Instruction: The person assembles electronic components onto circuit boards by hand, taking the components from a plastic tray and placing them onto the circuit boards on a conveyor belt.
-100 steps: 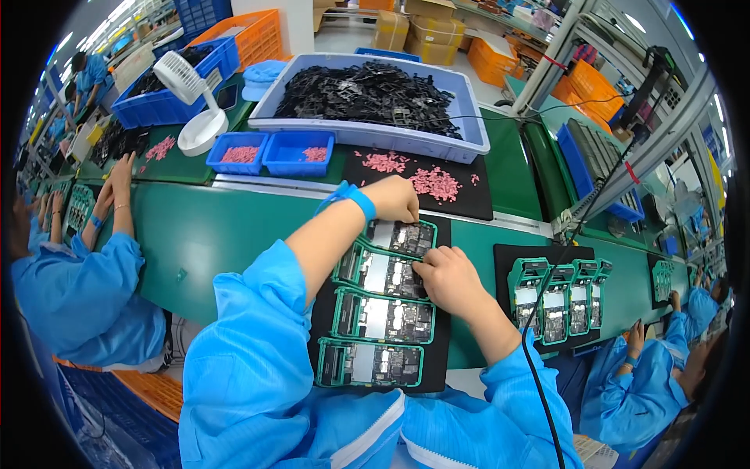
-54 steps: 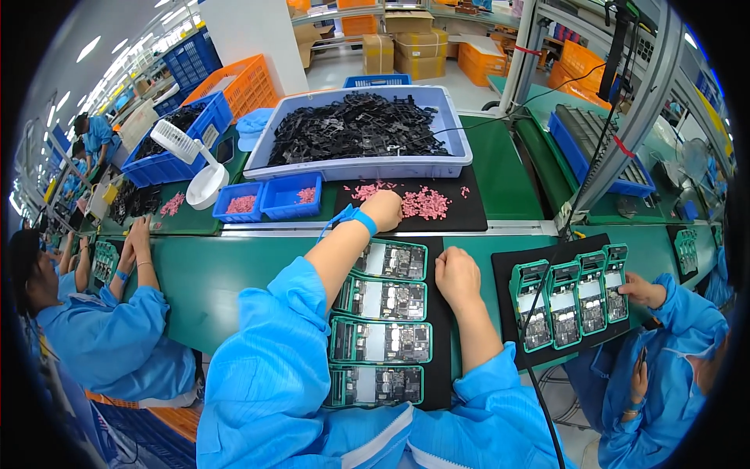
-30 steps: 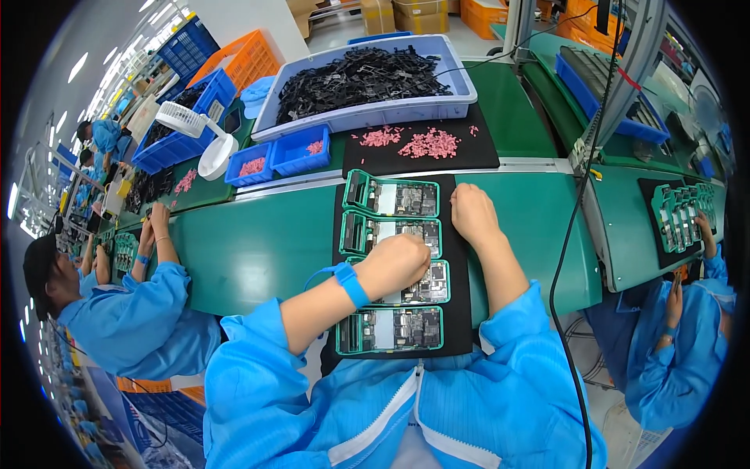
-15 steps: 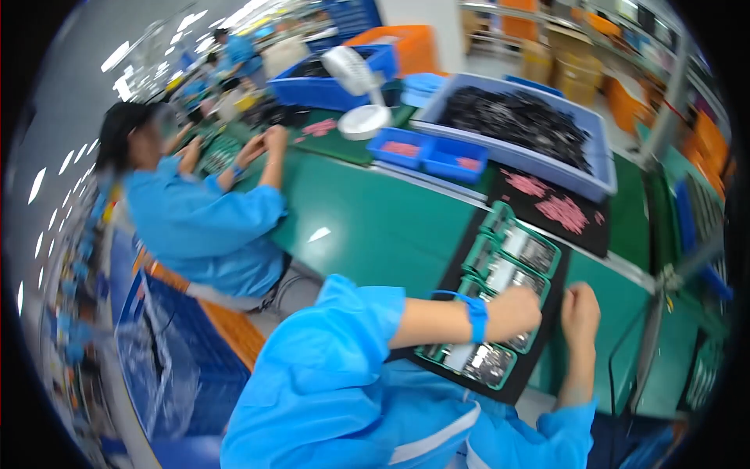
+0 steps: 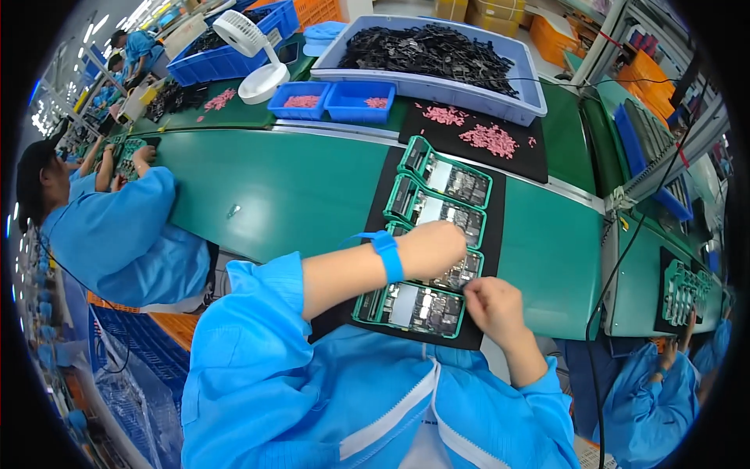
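Observation:
Several circuit boards [image 5: 455, 186] in green frames lie in a row on a black mat [image 5: 512, 211] in front of me. My left hand [image 5: 436, 248], with a blue strap [image 5: 387, 254] at its wrist, is over the second-nearest board, palm down and fingers curled. Its fingertips are mostly hidden, and what they grip cannot be made out. At the right edge of that same board is my right hand [image 5: 498, 309], thumb and fingers pinched together. Anything in that pinch is too small to name. The nearest board [image 5: 426, 309] lies just below both hands.
Beyond the boards, small pink pieces [image 5: 488, 141] lie on a dark mat. Two blue bins [image 5: 359, 103], a large bin [image 5: 535, 94] of black parts and a white fan [image 5: 264, 82] stand behind. A co-worker [image 5: 109, 227] sits at left; another's sleeve [image 5: 652, 399] shows at right.
The view has swung, so the bench sits more squarely. My right hand has come from the green surface beside the mat to the board's right edge. My left hand stays over the boards.

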`<action>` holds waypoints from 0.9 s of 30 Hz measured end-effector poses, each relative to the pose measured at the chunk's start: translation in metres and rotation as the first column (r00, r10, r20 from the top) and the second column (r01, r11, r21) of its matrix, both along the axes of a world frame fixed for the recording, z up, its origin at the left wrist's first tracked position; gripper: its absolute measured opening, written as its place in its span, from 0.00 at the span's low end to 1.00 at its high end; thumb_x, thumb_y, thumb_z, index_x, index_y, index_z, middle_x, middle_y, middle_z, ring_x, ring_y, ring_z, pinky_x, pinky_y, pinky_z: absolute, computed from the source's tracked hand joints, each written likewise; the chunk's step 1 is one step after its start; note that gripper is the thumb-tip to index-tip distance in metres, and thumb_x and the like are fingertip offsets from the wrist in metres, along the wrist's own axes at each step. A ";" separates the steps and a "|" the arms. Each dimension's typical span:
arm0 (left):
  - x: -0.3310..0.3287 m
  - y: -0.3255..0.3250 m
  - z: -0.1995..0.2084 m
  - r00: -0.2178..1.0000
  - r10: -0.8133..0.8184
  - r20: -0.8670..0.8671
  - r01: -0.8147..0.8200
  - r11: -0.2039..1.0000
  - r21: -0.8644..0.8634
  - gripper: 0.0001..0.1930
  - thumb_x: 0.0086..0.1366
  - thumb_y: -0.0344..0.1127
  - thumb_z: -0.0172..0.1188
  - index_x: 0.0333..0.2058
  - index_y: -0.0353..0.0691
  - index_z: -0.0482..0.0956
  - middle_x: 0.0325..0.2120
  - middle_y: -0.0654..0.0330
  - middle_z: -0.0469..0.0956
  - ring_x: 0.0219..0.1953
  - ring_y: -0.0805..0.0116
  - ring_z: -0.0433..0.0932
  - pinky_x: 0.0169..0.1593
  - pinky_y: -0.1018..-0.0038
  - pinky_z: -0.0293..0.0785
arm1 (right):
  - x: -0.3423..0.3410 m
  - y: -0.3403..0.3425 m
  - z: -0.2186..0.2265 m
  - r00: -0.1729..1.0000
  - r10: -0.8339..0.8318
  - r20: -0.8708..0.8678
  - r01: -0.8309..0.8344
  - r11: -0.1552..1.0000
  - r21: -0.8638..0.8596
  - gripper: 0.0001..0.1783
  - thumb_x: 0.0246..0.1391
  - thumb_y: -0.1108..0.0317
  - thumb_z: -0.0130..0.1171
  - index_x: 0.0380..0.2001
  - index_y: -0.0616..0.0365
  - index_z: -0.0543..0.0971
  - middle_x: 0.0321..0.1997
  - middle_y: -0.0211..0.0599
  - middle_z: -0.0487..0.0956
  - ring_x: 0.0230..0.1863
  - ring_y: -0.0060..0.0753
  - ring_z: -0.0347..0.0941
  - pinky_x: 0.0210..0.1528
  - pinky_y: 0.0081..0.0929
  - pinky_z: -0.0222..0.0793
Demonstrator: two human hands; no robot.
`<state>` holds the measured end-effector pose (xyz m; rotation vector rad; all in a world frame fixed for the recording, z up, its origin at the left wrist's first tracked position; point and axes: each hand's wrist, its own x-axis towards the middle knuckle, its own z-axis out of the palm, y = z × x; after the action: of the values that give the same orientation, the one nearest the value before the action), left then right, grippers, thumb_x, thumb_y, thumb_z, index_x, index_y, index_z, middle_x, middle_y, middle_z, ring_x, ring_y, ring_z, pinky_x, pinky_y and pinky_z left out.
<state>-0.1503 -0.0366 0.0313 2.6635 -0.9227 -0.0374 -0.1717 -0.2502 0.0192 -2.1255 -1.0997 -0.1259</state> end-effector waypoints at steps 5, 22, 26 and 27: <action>-0.009 0.007 0.021 0.997 0.078 -0.021 -0.081 0.975 -0.208 0.07 0.55 0.33 0.59 0.29 0.37 0.83 0.25 0.53 0.77 0.35 0.54 0.77 0.42 0.63 0.73 | -0.012 0.009 -0.007 0.993 0.048 0.112 -0.045 0.999 -0.025 0.08 0.39 0.73 0.64 0.25 0.55 0.76 0.24 0.37 0.77 0.26 0.41 0.75 0.29 0.35 0.71; -0.026 0.097 0.008 0.679 0.734 0.026 -0.540 0.522 -0.660 0.05 0.55 0.31 0.62 0.29 0.38 0.84 0.23 0.55 0.77 0.23 0.61 0.76 0.28 0.70 0.71 | -0.015 0.006 0.011 0.890 0.287 0.354 -0.182 0.936 -0.301 0.13 0.38 0.73 0.58 0.32 0.58 0.80 0.18 0.29 0.70 0.21 0.31 0.69 0.24 0.30 0.63; -0.027 0.112 -0.034 0.610 0.788 -0.081 -0.583 0.378 -0.719 0.05 0.56 0.31 0.62 0.30 0.38 0.84 0.22 0.57 0.77 0.22 0.65 0.75 0.27 0.73 0.70 | -0.011 0.005 0.016 0.865 0.350 0.359 -0.224 0.911 -0.346 0.16 0.36 0.73 0.59 0.35 0.58 0.80 0.18 0.28 0.69 0.21 0.31 0.69 0.24 0.29 0.63; -0.027 0.114 -0.042 0.598 0.798 -0.067 -0.595 0.386 -0.705 0.05 0.56 0.31 0.62 0.30 0.38 0.84 0.22 0.57 0.77 0.22 0.65 0.75 0.27 0.73 0.70 | -0.009 0.006 0.017 0.881 0.345 0.324 -0.240 0.916 -0.322 0.14 0.36 0.73 0.60 0.33 0.58 0.80 0.18 0.29 0.70 0.21 0.32 0.69 0.24 0.30 0.64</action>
<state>-0.1770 0.0775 -0.0111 2.1196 0.2589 0.7660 -0.1805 -0.2441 0.0359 -2.1933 -1.7477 -0.2574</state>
